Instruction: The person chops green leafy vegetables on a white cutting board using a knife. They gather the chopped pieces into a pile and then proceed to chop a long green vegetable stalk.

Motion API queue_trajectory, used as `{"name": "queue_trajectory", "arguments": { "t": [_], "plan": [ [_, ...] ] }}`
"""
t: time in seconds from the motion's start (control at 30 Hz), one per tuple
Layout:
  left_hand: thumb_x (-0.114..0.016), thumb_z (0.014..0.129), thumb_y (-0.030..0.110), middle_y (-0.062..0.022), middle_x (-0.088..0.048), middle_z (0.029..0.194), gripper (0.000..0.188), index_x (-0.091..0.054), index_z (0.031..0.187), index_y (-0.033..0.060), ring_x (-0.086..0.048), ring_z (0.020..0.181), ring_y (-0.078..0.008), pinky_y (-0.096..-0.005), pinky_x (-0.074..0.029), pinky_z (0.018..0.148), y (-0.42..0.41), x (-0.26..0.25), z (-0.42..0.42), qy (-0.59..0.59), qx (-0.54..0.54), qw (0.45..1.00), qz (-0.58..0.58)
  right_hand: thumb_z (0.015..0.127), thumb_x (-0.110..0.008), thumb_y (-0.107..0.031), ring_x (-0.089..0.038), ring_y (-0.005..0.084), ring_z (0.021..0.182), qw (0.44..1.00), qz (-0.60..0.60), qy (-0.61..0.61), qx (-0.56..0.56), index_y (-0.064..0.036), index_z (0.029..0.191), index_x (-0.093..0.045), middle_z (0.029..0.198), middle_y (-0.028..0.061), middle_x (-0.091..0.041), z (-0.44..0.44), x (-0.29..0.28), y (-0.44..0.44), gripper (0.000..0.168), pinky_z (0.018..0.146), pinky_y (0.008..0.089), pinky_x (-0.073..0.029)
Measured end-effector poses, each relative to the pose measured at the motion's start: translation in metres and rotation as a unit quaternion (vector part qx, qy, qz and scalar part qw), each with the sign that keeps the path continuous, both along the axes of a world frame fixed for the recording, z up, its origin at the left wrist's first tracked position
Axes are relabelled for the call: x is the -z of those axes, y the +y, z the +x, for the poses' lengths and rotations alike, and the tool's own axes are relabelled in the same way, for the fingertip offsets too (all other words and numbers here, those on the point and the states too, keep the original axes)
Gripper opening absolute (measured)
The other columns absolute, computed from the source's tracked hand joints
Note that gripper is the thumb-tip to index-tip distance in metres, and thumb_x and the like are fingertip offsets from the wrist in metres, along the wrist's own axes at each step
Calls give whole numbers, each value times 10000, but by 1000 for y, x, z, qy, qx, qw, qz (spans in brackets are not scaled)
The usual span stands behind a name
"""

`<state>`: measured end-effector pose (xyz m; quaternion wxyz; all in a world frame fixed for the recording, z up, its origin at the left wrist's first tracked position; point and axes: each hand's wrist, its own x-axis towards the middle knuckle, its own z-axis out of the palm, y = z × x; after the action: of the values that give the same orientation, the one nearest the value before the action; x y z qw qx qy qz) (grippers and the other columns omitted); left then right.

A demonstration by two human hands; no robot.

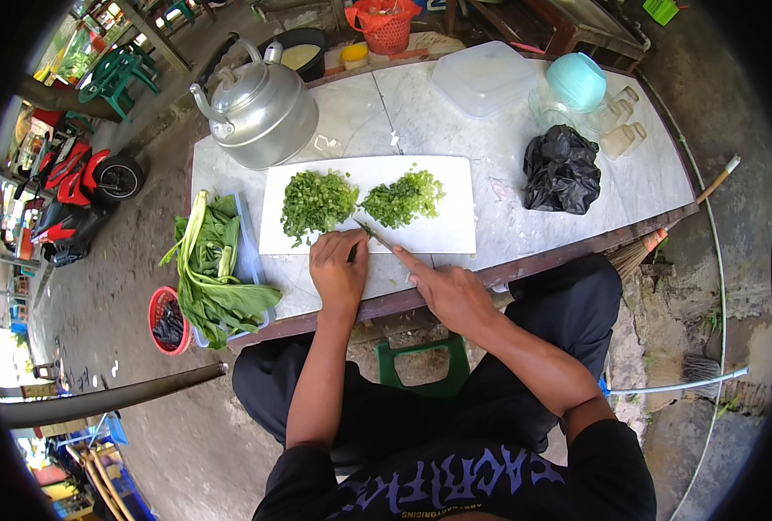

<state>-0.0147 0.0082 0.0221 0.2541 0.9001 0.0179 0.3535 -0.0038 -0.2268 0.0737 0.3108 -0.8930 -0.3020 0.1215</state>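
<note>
My right hand [454, 296] grips a knife [374, 235], its forefinger stretched along the back of the blade. The blade slants over the near edge of a white cutting board [459, 228]. Curled at that same edge, my left hand [339, 267] sits just left of the blade; a dark green bit of greens [352, 253] shows between its thumb and fingers. Most of what it holds is hidden. On the board lie two heaps of finely chopped greens: a larger left heap [317, 202] and a paler right heap [404, 197].
Left of the board, leafy greens [220, 273] overhang a blue plastic tray [248, 234]. Behind stands a metal kettle [265, 111]. A black plastic bag [561, 170], glass mugs [620, 138], turquoise bowls [576, 81] and a clear plastic lid [485, 78] occupy the table's right side.
</note>
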Motion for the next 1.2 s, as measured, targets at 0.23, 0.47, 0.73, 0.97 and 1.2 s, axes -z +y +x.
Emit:
{"name": "queue_trajectory", "arguments": {
  "t": [0.23, 0.47, 0.73, 0.97, 1.2],
  "plan": [
    [-871, 846, 21, -58, -835, 1007, 129, -822, 951, 77, -757, 956, -288, -419, -583, 906, -3, 4, 1, -1, -5, 1000, -7, 1130, -605, -262, -722, 451, 654, 998, -54, -20, 6, -342, 1727, -440, 715, 205, -703, -1, 8, 14, 624, 658, 603, -596],
    [-872, 858, 22, -73, -839, 1036, 133, -841, 980, 63, -759, 970, -294, -416, -597, 914, 1, 3, -1, 4, -1, 1000, 4, 1119, -633, -264, -720, 456, 654, 996, -93, -6, 12, -354, 1710, -468, 720, 208, -710, -9, -7, 2, 621, 657, 582, -599],
    [-880, 860, 23, -94, -815, 1092, 199, -865, 1056, 54, -745, 973, -306, -416, -601, 898, 7, -5, -6, 44, 38, 998, -7, 1127, -625, -270, -718, 459, 642, 997, -50, -35, 41, -344, 1720, -451, 701, 214, -698, 1, 8, 1, 622, 663, 595, -601],
    [-879, 861, 9, -97, -810, 1039, 189, -859, 1040, 69, -741, 955, -303, -413, -602, 870, 5, 3, 4, 17, 39, 999, -21, 1142, -598, -250, -697, 455, 627, 999, -12, -4, 37, -328, 1733, -428, 669, 222, -660, 3, 2, -6, 619, 646, 583, -573],
    [-854, 867, -5, -76, -812, 1027, 149, -798, 980, 74, -743, 978, -305, -431, -575, 907, -5, 6, 9, 5, 15, 999, -41, 1139, -597, -225, -680, 449, 607, 999, 32, 0, 28, -306, 1717, -461, 655, 228, -641, 4, -1, -4, 600, 632, 586, -549]
  ]
}}
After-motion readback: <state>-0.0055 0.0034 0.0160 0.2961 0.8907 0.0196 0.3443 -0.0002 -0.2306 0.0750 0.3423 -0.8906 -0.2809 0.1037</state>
